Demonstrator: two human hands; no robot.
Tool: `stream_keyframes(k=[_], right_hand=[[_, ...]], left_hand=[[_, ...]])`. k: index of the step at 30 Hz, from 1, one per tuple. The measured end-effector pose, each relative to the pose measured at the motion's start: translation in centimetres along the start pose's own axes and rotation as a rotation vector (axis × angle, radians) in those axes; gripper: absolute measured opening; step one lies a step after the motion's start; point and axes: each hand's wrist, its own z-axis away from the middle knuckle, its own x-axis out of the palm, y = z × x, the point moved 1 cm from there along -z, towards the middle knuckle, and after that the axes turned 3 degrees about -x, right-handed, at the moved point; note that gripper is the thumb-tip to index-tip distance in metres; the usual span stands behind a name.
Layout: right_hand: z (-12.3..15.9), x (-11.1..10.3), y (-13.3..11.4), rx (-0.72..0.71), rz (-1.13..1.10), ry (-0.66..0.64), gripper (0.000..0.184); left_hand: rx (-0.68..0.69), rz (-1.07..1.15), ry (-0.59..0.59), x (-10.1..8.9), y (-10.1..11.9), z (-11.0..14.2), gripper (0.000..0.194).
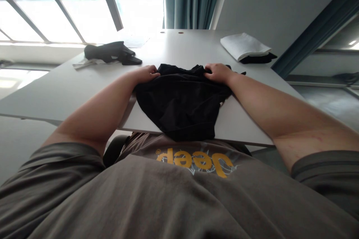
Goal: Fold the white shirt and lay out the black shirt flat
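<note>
A black garment (182, 104) lies spread and rumpled on the white table (246, 127) in front of me, its near end reaching over the table's front edge. My left hand (147, 74) is closed on its far left corner, fingers curled into the cloth. On the far right side, my right hand (218, 73) grips the cloth in the same way. Between the two hands the far edge is bunched up. Which kind of garment it is, I cannot tell.
Dark crumpled clothing (108, 52) lies at the table's left, partly over a pale cloth. At the back right, a folded white cloth (244, 46) rests on a folded black one (258, 58). A blue curtain (190, 0) and windows stand behind the table.
</note>
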Motion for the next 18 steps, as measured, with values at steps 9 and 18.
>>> stream_keyframes(k=[9, 18], right_hand=[[0.09, 0.02, -0.02, -0.007, -0.002, -0.001, 0.04], [-0.22, 0.33, 0.37, 0.017, -0.009, -0.024, 0.038]], left_hand=[[-0.03, 0.001, -0.004, -0.4, 0.83, 0.73, 0.064], [-0.01, 0.009, -0.003, -0.33, 0.42, 0.53, 0.064]])
